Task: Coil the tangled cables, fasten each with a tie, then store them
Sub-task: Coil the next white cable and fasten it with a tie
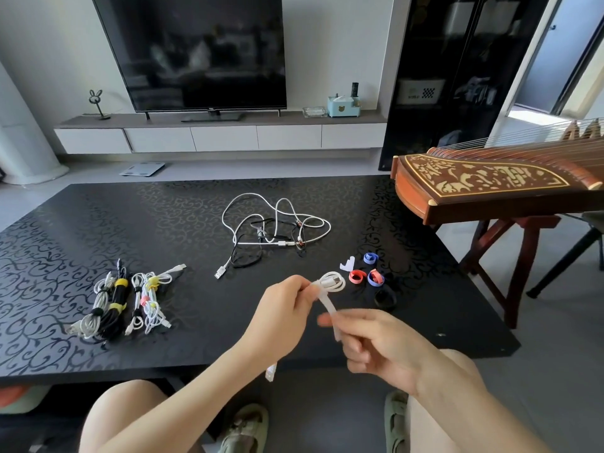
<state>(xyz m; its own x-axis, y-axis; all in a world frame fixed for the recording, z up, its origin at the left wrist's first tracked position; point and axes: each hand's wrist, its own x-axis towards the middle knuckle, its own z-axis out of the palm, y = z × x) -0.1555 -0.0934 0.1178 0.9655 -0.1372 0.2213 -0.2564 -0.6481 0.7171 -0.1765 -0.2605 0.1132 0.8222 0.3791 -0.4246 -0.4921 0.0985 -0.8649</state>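
- My left hand (287, 308) has its fingers curled in, pinching the small white coil (334, 282) just above the near side of the table (163, 223).
- My right hand (376, 341) pinches the loose end of the white tie (329, 309) between thumb and fingers. It's blurred, so I can't say exactly how the grip sits.
- The tie runs from the coil down to my right hand, not yet wrapped closed.
- First risk: the coil is tiny and springy. If my left pinch loosens while I pull the tie round, the loops will likely pop open.
- Second risk: one plug end (271, 371) dangles below the table edge. It could snag or drag the coil out of shape, I reckon.
- Third risk: if I pull the tie at an angle, it may close crooked and slide off.
- Out in the middle of the table lies the tangled pile (274, 230), white and black cables crossed over each other. A careless tug there would tighten the knots.
- The finished bundles (124, 299) sit to my left and the spare ties (369, 276) just beyond the coil. A sweeping wrist could scatter those.
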